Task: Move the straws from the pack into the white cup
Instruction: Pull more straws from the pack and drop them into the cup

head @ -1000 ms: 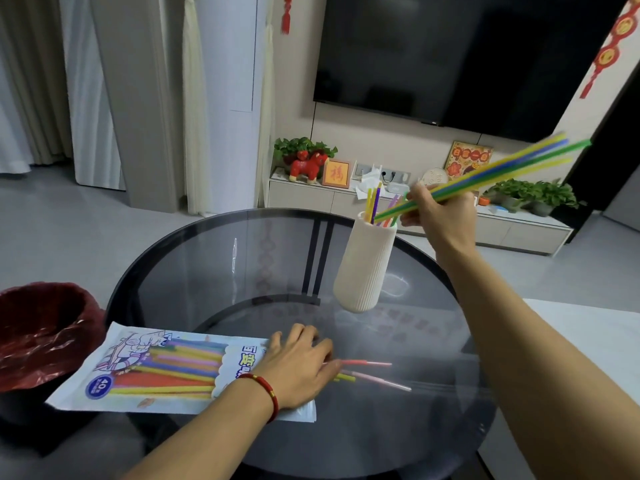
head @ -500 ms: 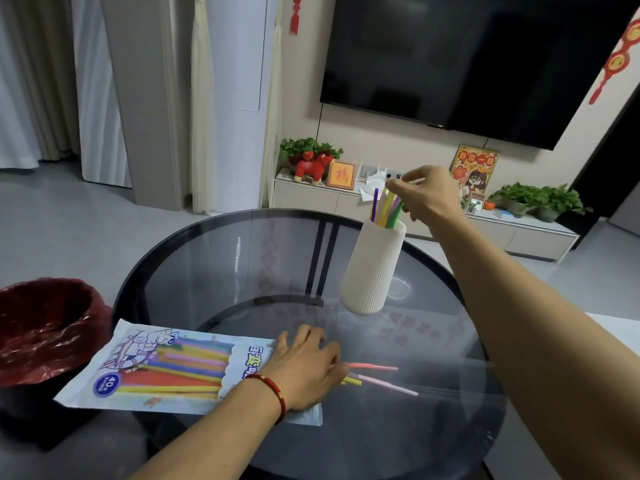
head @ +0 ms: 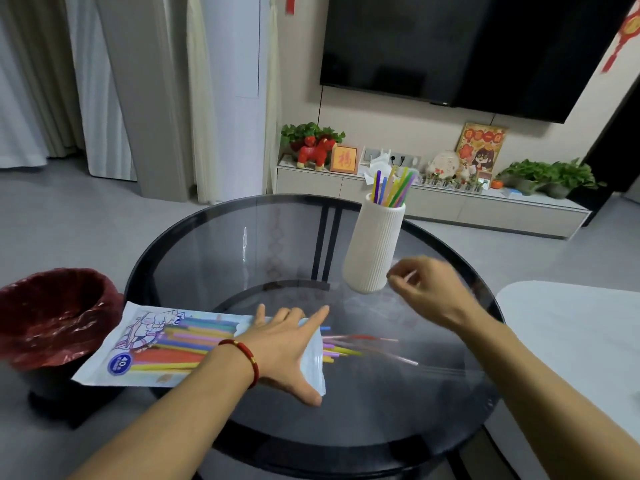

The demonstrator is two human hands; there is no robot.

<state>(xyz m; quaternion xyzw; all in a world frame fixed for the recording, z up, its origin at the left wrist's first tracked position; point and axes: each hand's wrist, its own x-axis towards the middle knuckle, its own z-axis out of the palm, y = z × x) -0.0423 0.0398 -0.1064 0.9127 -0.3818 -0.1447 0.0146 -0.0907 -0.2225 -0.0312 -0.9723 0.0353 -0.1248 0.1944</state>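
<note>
The straw pack (head: pixel 162 344), a white printed bag with coloured straws inside, lies flat at the left front of the round glass table (head: pixel 214 244). My left hand (head: pixel 287 341) presses flat on the pack's open right end, fingers spread. Several straw ends (head: pixel 349 348) stick out of that opening onto the glass. The tall ribbed white cup (head: pixel 375 247) stands upright further back, with several coloured straws (head: pixel 393 187) in it. My right hand (head: pixel 426 289) hovers blurred just right of the cup's base, fingers loosely curled and holding nothing.
A dark bin with a red liner (head: pixel 55 317) stands left of the table. A white tabletop (head: pixel 581 341) lies to the right. A low cabinet (head: pixel 433 206) with plants and ornaments runs along the far wall under a television.
My right hand put its bunch of straws into the cup, let go, and has dropped down toward the table beside the cup. My left hand stays on the pack, fingers now spread wider.
</note>
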